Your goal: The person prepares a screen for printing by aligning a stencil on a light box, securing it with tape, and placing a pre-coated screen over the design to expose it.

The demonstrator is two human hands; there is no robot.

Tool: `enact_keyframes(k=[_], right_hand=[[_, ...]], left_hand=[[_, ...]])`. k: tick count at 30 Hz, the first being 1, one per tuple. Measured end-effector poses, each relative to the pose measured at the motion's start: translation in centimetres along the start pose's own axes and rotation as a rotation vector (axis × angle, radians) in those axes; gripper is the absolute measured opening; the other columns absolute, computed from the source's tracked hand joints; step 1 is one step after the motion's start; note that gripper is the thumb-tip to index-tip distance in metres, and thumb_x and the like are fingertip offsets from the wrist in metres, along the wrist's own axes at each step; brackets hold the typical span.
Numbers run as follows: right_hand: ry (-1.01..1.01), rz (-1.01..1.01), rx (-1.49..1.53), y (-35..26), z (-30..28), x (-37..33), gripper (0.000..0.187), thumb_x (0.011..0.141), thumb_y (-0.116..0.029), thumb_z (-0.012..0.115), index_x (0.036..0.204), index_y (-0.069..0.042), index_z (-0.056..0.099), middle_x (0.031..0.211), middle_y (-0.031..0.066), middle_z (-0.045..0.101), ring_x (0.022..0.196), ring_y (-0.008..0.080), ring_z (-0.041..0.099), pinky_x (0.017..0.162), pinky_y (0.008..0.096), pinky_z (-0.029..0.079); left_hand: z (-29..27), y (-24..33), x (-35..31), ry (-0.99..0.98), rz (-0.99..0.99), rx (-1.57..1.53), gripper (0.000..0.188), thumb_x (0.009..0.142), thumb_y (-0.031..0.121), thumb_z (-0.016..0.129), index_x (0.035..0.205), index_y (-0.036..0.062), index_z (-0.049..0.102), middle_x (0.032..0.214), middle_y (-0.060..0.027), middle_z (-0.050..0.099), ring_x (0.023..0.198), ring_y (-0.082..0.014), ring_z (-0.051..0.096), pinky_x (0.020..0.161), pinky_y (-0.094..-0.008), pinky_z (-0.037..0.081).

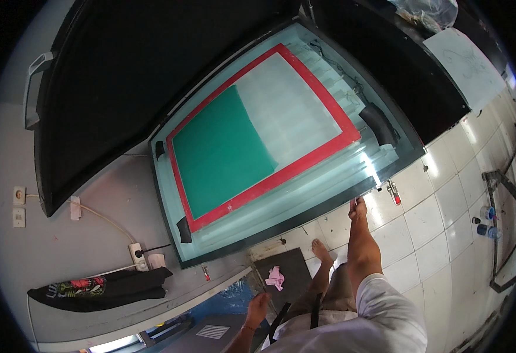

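Note:
My right hand (357,208) is at the near edge of a glass-topped light table (305,207), its fingers closed at the rim. What they hold there, if anything, is too small to make out. Beside it a toggle latch with a red grip (394,192) hangs from the edge. On the glass lies a red-rimmed screen-printing frame (258,199); green coating (220,156) covers its left part, and the right part of the mesh is pale. My left hand (258,308) hovers near my body, fingers curled, touching nothing that I can see.
A black lid (128,70) with a pale handle (30,88) stands raised at the far left. A second red-gripped latch (205,272) hangs at the near left. Below are a pink cloth (275,278) on a dark mat (293,265) and a black printed garment (102,291).

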State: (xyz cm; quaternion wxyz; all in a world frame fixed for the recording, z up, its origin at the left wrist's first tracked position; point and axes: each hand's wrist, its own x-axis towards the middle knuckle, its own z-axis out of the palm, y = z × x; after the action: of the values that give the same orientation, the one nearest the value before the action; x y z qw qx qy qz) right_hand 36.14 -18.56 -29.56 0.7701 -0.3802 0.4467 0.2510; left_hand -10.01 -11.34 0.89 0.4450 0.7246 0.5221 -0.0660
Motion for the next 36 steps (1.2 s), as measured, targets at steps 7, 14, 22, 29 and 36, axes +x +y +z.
enact_keyframes(k=[7,14,22,29,36], right_hand=[[-0.035,-0.124,0.120,-0.3,1.1,-1.9,0.047,0.099,-0.026,0.047,0.134,0.004,0.039,0.134,0.0198,0.045,0.118,0.0295,0.054,0.091,0.0332,0.054],[0.024,-0.208,-0.349,-2.2,0.0,3.1,0.021,0.088,-0.011,0.053,0.091,0.009,0.060,0.087,0.0135,0.062,0.074,0.0222,0.064,0.064,0.0328,0.056],[0.062,-0.406,-1.050,-2.0,-1.1,3.1,0.026,0.084,-0.029,0.061,0.095,-0.005,0.063,0.088,0.0106,0.067,0.077,0.0264,0.066,0.067,0.0384,0.054],[-0.296,-1.042,-2.160,-5.7,-9.8,2.0,0.031,0.071,-0.034,0.070,0.091,-0.011,0.065,0.090,0.0100,0.068,0.088,0.0284,0.064,0.076,0.0435,0.050],[-0.381,-0.446,-2.262,-15.4,-29.8,-11.5,0.037,0.073,-0.026,0.071,0.104,-0.008,0.065,0.095,0.0173,0.066,0.099,0.0351,0.063,0.083,0.0448,0.052]], left_hand=[[0.4,-1.1,-1.0,0.011,-0.044,-0.020,0.025,0.097,0.022,0.053,0.104,0.0006,0.064,0.093,-0.0111,0.070,0.086,-0.0152,0.066,0.077,-0.0294,0.050],[1.1,-1.3,-0.7,0.017,-0.033,-0.054,0.025,0.097,0.023,0.054,0.103,0.0008,0.064,0.090,-0.0120,0.070,0.084,-0.0161,0.065,0.075,-0.0300,0.050],[0.7,-0.9,-0.6,-0.037,-0.013,0.171,0.037,0.094,0.031,0.054,0.104,-0.0033,0.064,0.100,-0.0225,0.067,0.095,-0.0339,0.066,0.082,-0.0398,0.050],[1.0,0.9,5.6,-0.263,0.117,0.122,0.033,0.095,0.027,0.052,0.111,0.0000,0.064,0.105,-0.0216,0.067,0.099,-0.0344,0.064,0.086,-0.0396,0.049],[6.6,10.0,10.8,-0.376,0.302,0.325,0.030,0.096,0.026,0.049,0.111,0.0025,0.063,0.096,-0.0140,0.066,0.084,-0.0251,0.063,0.074,-0.0363,0.050]])
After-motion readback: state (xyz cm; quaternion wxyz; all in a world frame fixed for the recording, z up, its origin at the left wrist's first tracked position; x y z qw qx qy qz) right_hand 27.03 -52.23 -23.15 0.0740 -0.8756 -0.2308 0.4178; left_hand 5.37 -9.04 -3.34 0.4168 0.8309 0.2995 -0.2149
